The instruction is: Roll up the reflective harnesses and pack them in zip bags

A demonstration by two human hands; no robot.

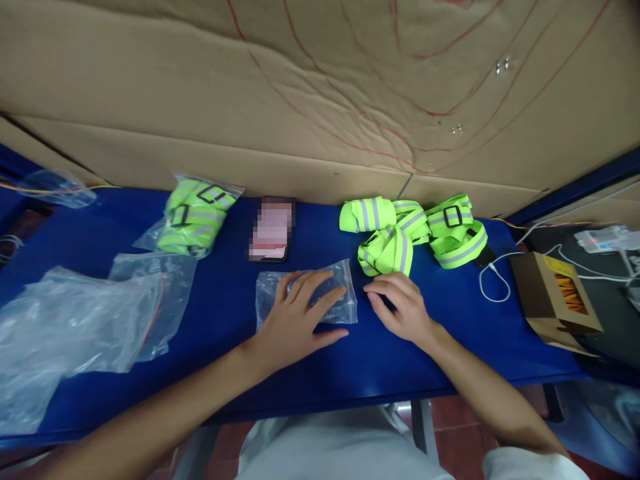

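My left hand (299,319) lies with fingers spread over a small clear zip bag (344,303) flat on the blue table. To the right of the bag, my right hand (403,310) is curled, its thumb and index fingertips close together and nothing visible between them. Just beyond it sit rolled neon-green straps with grey reflective stripes, one roll (387,252) nearest the fingers and another (367,215) behind. Farther right is a strap roll (455,230) with a black buckle. On the left, a clear bag (193,217) holds buckled green straps.
A pile of clear plastic bags (85,320) covers the table's left side. A phone (273,230) lies near the cardboard backing (200,150). At the right end stand an opened cardboard box (555,297) and a white cable (495,299). A clear plastic cup (63,189) lies at the far left.
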